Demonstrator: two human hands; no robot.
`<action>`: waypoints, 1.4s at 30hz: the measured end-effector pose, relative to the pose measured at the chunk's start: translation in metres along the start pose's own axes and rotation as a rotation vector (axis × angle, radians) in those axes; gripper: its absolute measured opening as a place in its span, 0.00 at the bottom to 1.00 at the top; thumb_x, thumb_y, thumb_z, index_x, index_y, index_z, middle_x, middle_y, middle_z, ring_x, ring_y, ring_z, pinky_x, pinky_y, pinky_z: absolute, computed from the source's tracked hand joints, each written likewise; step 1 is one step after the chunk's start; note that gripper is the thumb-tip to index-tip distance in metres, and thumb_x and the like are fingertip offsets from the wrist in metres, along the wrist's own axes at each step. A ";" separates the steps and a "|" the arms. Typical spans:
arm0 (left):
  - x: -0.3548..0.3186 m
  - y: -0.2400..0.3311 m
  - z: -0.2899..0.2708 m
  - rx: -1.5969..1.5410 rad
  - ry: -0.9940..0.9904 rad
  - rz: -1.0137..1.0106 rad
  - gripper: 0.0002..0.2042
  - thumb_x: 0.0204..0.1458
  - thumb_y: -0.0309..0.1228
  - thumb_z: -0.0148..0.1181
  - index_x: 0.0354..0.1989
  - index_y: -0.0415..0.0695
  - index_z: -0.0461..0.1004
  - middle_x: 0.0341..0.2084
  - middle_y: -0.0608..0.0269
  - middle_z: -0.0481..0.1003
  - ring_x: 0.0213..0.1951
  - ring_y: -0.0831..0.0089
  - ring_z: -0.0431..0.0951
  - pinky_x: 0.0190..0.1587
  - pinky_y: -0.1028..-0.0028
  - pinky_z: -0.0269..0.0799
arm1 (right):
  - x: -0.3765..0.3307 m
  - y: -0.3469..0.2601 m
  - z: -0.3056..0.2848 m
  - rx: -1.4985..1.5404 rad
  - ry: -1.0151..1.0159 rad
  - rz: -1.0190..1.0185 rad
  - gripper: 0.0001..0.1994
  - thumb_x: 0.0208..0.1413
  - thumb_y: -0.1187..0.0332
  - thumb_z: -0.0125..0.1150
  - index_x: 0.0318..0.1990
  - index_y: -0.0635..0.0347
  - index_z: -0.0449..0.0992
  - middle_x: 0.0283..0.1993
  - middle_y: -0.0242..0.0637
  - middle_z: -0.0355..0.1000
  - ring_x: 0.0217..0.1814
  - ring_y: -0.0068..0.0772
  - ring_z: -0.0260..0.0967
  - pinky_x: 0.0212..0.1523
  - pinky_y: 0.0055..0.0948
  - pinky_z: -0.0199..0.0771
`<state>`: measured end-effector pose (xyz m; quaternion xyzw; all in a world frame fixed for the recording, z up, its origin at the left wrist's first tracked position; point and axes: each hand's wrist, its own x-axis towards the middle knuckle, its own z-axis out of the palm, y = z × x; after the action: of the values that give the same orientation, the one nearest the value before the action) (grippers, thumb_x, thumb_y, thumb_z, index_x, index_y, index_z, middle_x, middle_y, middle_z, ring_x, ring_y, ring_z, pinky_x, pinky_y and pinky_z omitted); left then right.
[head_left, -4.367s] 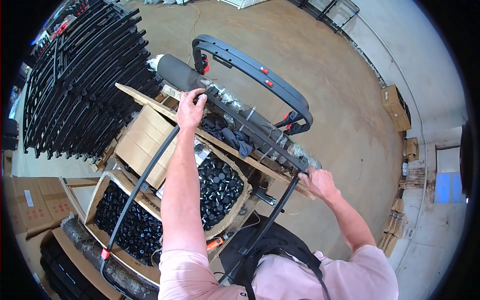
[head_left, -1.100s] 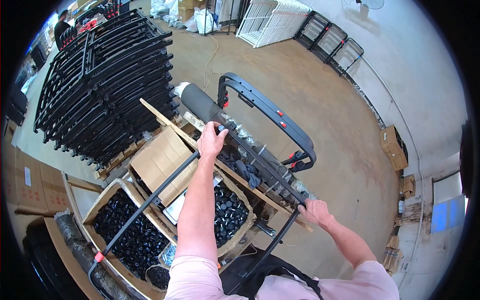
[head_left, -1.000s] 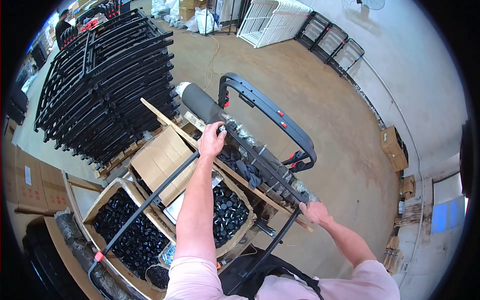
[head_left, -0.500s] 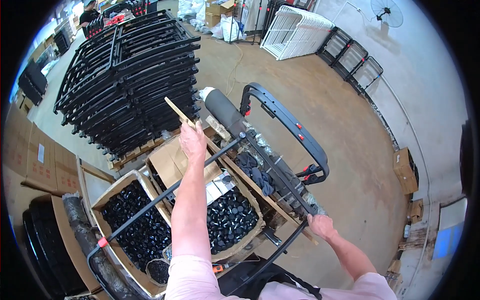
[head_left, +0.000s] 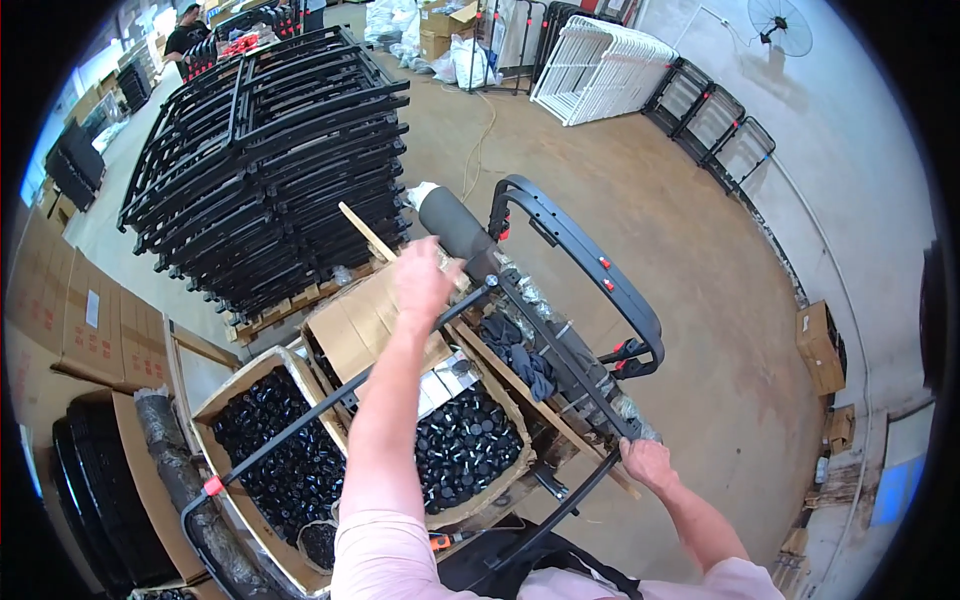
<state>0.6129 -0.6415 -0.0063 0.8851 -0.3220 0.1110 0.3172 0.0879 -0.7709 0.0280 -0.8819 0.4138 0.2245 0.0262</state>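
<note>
A long black U-shaped tube frame [head_left: 330,405] with a red tag lies tilted over the open boxes in front of me. My right hand [head_left: 648,462] is closed around its right tube near the lower end. My left hand [head_left: 425,280] is blurred and hovers just above the left tube, a little short of that tube's upper end [head_left: 490,284]; its grip is unclear. Beyond it stands a curved black handle bar [head_left: 585,262] with red buttons, and a grey foam roll [head_left: 452,222].
Two cardboard boxes of small black caps [head_left: 462,452] [head_left: 268,452] sit below my arms on a wooden pallet. A tall stack of black frames [head_left: 270,150] is at the left, white frames [head_left: 600,70] lean at the back. Flat cartons [head_left: 75,315] stand at the left; another person [head_left: 185,35] is far off.
My view has tilted up toward the far floor. My left hand slid off the tube's upper end to a spot just left of it. The right hand kept its hold.
</note>
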 end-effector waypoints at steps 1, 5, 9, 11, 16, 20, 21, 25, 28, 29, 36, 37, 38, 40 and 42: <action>-0.004 0.023 0.008 -0.016 -0.015 0.097 0.37 0.50 0.55 0.73 0.62 0.43 0.71 0.54 0.53 0.75 0.56 0.55 0.75 0.58 0.56 0.69 | -0.001 0.001 0.002 0.000 0.006 -0.008 0.32 0.72 0.48 0.42 0.32 0.68 0.84 0.35 0.60 0.81 0.41 0.63 0.82 0.47 0.57 0.81; -0.009 0.058 0.026 -0.024 -0.109 0.249 0.43 0.45 0.60 0.74 0.64 0.44 0.70 0.56 0.53 0.73 0.59 0.54 0.73 0.63 0.56 0.67 | 0.002 0.008 0.005 0.015 0.023 -0.005 0.32 0.72 0.48 0.42 0.31 0.68 0.84 0.33 0.60 0.81 0.40 0.63 0.82 0.47 0.57 0.81; 0.000 -0.021 0.004 -0.065 -0.053 -0.030 0.29 0.55 0.50 0.71 0.58 0.43 0.74 0.50 0.51 0.77 0.54 0.53 0.77 0.57 0.55 0.71 | -0.004 0.005 0.009 0.039 0.084 -0.041 0.31 0.72 0.49 0.44 0.30 0.67 0.83 0.32 0.60 0.80 0.37 0.63 0.81 0.44 0.58 0.81; -0.006 -0.039 0.009 0.164 0.222 -0.088 0.19 0.58 0.44 0.68 0.48 0.42 0.77 0.41 0.51 0.79 0.46 0.52 0.80 0.50 0.54 0.74 | -0.003 0.002 0.009 0.043 0.106 -0.055 0.31 0.72 0.49 0.46 0.28 0.67 0.83 0.31 0.59 0.80 0.36 0.63 0.81 0.43 0.58 0.81; 0.009 0.060 0.016 0.254 -0.537 0.022 0.35 0.65 0.65 0.48 0.40 0.42 0.86 0.36 0.50 0.86 0.41 0.53 0.88 0.45 0.56 0.83 | -0.006 0.002 -0.004 0.065 0.029 -0.022 0.33 0.72 0.47 0.43 0.31 0.68 0.84 0.34 0.60 0.81 0.40 0.64 0.81 0.48 0.57 0.81; 0.014 0.087 0.037 0.396 -0.645 0.143 0.34 0.65 0.64 0.49 0.36 0.41 0.86 0.33 0.50 0.86 0.40 0.55 0.88 0.43 0.59 0.83 | -0.006 0.010 -0.004 0.089 0.018 0.004 0.33 0.71 0.46 0.44 0.32 0.68 0.84 0.34 0.60 0.81 0.40 0.64 0.82 0.47 0.56 0.81; 0.013 0.071 0.048 0.373 -0.598 0.255 0.30 0.64 0.61 0.53 0.37 0.42 0.86 0.34 0.50 0.86 0.41 0.55 0.88 0.44 0.59 0.83 | -0.008 0.008 -0.005 0.093 0.031 -0.005 0.33 0.71 0.46 0.45 0.32 0.69 0.84 0.34 0.60 0.81 0.41 0.63 0.82 0.48 0.56 0.81; 0.016 0.053 0.062 0.452 -0.510 0.539 0.22 0.61 0.53 0.63 0.39 0.42 0.83 0.37 0.51 0.85 0.44 0.55 0.86 0.47 0.58 0.81 | -0.012 0.005 -0.011 0.156 0.029 -0.018 0.34 0.71 0.44 0.45 0.32 0.69 0.84 0.33 0.60 0.81 0.42 0.63 0.82 0.49 0.55 0.80; 0.023 0.059 0.051 0.393 -0.607 0.530 0.19 0.59 0.49 0.66 0.38 0.42 0.83 0.37 0.51 0.85 0.44 0.54 0.86 0.48 0.56 0.81 | -0.009 0.006 -0.003 0.168 0.049 0.011 0.33 0.71 0.45 0.46 0.31 0.68 0.84 0.32 0.60 0.80 0.42 0.63 0.81 0.50 0.54 0.80; 0.024 0.060 0.045 0.336 -0.657 0.516 0.18 0.59 0.48 0.67 0.38 0.43 0.83 0.37 0.52 0.85 0.44 0.54 0.86 0.48 0.56 0.81 | -0.010 0.007 -0.002 0.172 0.037 -0.022 0.33 0.71 0.45 0.46 0.31 0.68 0.84 0.32 0.60 0.80 0.42 0.63 0.81 0.50 0.54 0.80; -0.025 0.066 0.013 0.102 -0.312 0.295 0.25 0.57 0.51 0.66 0.53 0.44 0.77 0.43 0.50 0.80 0.48 0.51 0.81 0.53 0.53 0.76 | 0.000 0.020 -0.001 0.070 0.080 -0.176 0.22 0.66 0.52 0.58 0.39 0.68 0.80 0.36 0.61 0.80 0.42 0.64 0.80 0.47 0.58 0.78; -0.038 0.081 -0.003 0.036 -0.292 0.222 0.24 0.57 0.51 0.66 0.51 0.43 0.77 0.41 0.49 0.79 0.46 0.50 0.81 0.51 0.53 0.76 | 0.002 0.030 0.004 0.043 0.085 -0.168 0.22 0.66 0.52 0.58 0.39 0.68 0.80 0.36 0.61 0.80 0.41 0.65 0.80 0.47 0.58 0.77; -0.057 0.076 -0.025 0.035 -0.279 0.226 0.22 0.58 0.49 0.65 0.48 0.43 0.77 0.39 0.50 0.79 0.45 0.49 0.80 0.50 0.52 0.75 | 0.001 0.030 0.003 0.046 0.075 -0.189 0.22 0.66 0.52 0.58 0.39 0.69 0.80 0.36 0.61 0.80 0.41 0.65 0.80 0.47 0.59 0.77; -0.109 0.039 -0.069 0.038 -0.231 0.253 0.18 0.58 0.46 0.64 0.43 0.43 0.77 0.37 0.51 0.78 0.44 0.49 0.80 0.48 0.52 0.75 | 0.011 0.033 0.010 0.029 0.078 -0.241 0.23 0.66 0.52 0.58 0.38 0.70 0.80 0.36 0.62 0.80 0.42 0.66 0.79 0.47 0.59 0.77; -0.171 -0.005 -0.113 0.095 -0.215 0.260 0.14 0.59 0.43 0.63 0.39 0.44 0.77 0.35 0.53 0.78 0.43 0.49 0.80 0.47 0.52 0.74 | 0.024 0.038 0.021 -0.043 0.081 -0.286 0.23 0.65 0.52 0.59 0.37 0.70 0.82 0.36 0.62 0.80 0.44 0.65 0.80 0.48 0.57 0.77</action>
<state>0.4854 -0.4816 0.0107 0.8567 -0.4603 0.0711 0.2216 0.0653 -0.8078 0.0043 -0.9405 0.2799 0.1914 0.0223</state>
